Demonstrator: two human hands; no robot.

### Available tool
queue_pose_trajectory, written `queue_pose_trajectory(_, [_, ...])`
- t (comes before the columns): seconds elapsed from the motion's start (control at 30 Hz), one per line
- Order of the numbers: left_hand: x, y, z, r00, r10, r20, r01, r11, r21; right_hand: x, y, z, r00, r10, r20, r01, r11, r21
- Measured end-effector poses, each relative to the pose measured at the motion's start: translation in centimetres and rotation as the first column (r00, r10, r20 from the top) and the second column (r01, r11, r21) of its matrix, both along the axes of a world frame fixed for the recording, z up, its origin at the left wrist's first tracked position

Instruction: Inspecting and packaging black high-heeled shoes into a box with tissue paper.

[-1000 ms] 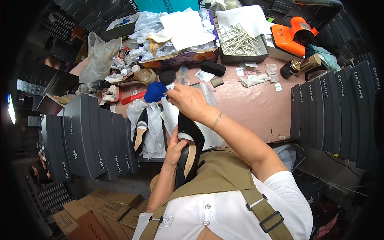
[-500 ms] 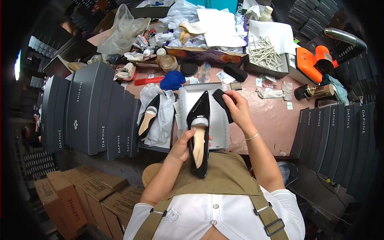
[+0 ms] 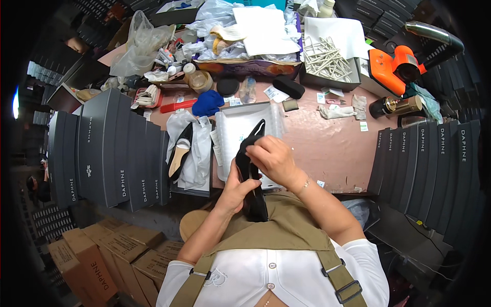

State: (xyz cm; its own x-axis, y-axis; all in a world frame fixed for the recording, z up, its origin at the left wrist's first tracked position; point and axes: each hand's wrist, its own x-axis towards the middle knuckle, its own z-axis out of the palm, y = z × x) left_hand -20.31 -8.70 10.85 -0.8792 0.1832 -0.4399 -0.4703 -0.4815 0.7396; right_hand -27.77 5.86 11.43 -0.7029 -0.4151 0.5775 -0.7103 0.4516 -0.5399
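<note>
My left hand [image 3: 232,192] grips a black pointed shoe [image 3: 251,187] from below, holding it over the near table edge with its toe pointing away from me. My right hand [image 3: 271,158] lies on top of the shoe's front part, fingers curled around it; whether they also pinch a small dark piece against the upper is hidden. A second black shoe [image 3: 180,151] with a tan insole lies in white wrapping inside an open box [image 3: 176,188] to the left. An open grey box [image 3: 230,128] lined with clear plastic sits just beyond my hands.
Rows of dark grey shoe boxes stand at left [image 3: 107,148] and right [image 3: 434,169]. The pink table [image 3: 332,143] holds a blue cloth [image 3: 207,102], a tray of pale sticks [image 3: 327,64], an orange tool [image 3: 396,66], plastic bags and jars. Brown cartons [image 3: 97,256] sit below left.
The shoe has turned from showing its tan insole to showing only black. My right hand moved from the shoe's toe side down onto its front part, and both hands came closer to me.
</note>
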Motion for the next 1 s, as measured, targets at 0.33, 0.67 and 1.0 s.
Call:
queue_pose_trajectory(0.33, [-0.3, 0.9, -1.0, 0.999, 0.027, 0.027, -0.027, 1.000, 0.010, -5.1, 8.7, -2.9, 0.904, -0.340, 0.258, 0.363, 0.931, -0.044])
queue_pose_trajectory(0.67, [-0.9, 3.1, -1.0, 0.992, 0.077, 0.100, -0.076, 0.997, -0.015, -3.8, 10.6, -9.8, 0.851, -0.341, 0.399, 0.393, 0.918, -0.052])
queue_pose_trajectory(1.0, [-2.9, -2.0, -0.1, 0.889, -0.336, 0.311, 0.304, 0.941, 0.149, -3.8, 8.6, -6.9, 0.293, 0.557, 0.777, 0.177, 0.767, -0.616])
